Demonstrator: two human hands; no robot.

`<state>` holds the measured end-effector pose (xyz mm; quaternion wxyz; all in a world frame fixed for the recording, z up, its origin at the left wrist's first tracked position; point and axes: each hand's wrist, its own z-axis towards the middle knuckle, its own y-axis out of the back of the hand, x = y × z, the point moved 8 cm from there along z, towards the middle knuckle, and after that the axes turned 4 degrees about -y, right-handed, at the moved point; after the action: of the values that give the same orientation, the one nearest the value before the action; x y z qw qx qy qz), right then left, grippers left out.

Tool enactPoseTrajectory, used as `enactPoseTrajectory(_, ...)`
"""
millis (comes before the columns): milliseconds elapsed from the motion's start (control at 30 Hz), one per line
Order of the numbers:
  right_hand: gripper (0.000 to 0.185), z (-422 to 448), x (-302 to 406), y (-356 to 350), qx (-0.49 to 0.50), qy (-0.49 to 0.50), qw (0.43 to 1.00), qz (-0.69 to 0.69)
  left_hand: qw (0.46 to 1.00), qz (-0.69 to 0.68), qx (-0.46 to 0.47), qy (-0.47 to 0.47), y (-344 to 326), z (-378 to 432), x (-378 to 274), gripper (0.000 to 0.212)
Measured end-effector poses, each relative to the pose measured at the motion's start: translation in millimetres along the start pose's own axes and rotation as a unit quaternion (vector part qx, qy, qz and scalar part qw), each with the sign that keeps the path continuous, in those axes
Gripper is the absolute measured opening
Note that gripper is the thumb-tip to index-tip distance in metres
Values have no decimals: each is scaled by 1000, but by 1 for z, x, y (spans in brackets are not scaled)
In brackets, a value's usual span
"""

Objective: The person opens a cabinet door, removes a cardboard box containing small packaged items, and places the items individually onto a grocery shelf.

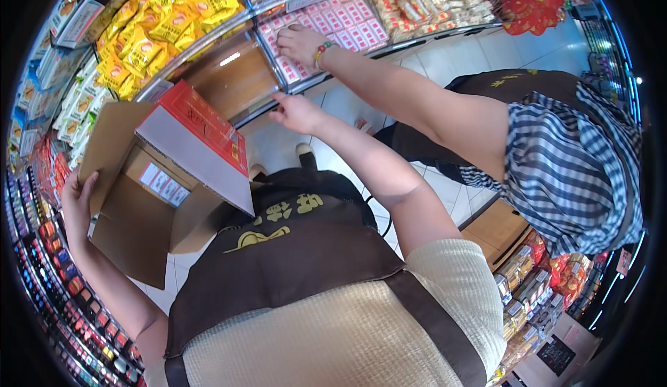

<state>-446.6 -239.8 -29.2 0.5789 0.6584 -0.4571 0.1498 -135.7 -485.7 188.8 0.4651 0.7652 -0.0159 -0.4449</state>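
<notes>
My left hand (83, 194) grips a flap of an opened cardboard box (208, 215). A few small packs with white and pink labels (164, 184) lie deep inside it; a red-and-white flap (200, 126) stands up on its far side. My right hand (299, 113) holds nothing, its forefinger stretched out at the front edge of a brown-bottomed shelf compartment (234, 79). A co-worker's hand (302, 45), with a beaded bracelet, rests on rows of small pink-and-white packs (338, 22) in the compartment to the right.
Yellow snack bags (167, 22) fill the shelf at upper left, with green-and-white packs (78, 111) beside them. The co-worker in a checked shirt (563, 173) stands close on my right. Behind them are a wooden cabinet (495, 230) and more packaged goods (526, 293). Red decorations (536, 1) hang at upper right.
</notes>
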Motion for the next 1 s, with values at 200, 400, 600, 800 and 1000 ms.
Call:
enactPoseTrajectory(200, 42, -18, 5, 60, -132, -90, 968, 196, 997, -78, -16, -22, -8, 4, 6, 24)
enactPoseTrajectory(400, 36, -93, -6, -16, 158, -108, 961, 198, 987, 112, -84, -82, -12, 6, -13, 23)
enactPoseTrajectory(600, 47, -92, 127, 54, 65, 62, 990, 106, 981, 115, -116, -105, -5, -10, -27, 21)
enactPoseTrajectory(800, 69, -103, 181, 48, 46, 85, 992, 79, 980, 100, -130, -116, -13, -5, -19, 19)
enactPoseTrajectory(1000, 77, -101, 188, 31, 9, 107, 994, -11, 989, 68, -126, -44, -21, -11, -34, 37)
